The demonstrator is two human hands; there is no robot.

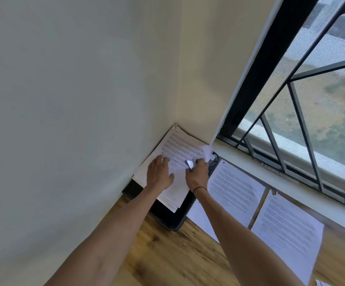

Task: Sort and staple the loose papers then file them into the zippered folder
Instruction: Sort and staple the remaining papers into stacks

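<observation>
A stack of printed papers lies on a black zippered folder in the corner where the wooden table meets the wall. My left hand rests flat on the stack with its fingers spread. Just to the right, my right hand grips a small shiny object, probably a stapler, over the stack; blur hides its exact shape. One paper corner is curled up at the stack's right edge. Two more printed sheets lie on the table to the right.
A white wall stands close on the left and behind the stack. A barred window with a sill runs along the right. The wooden tabletop shows between my forearms.
</observation>
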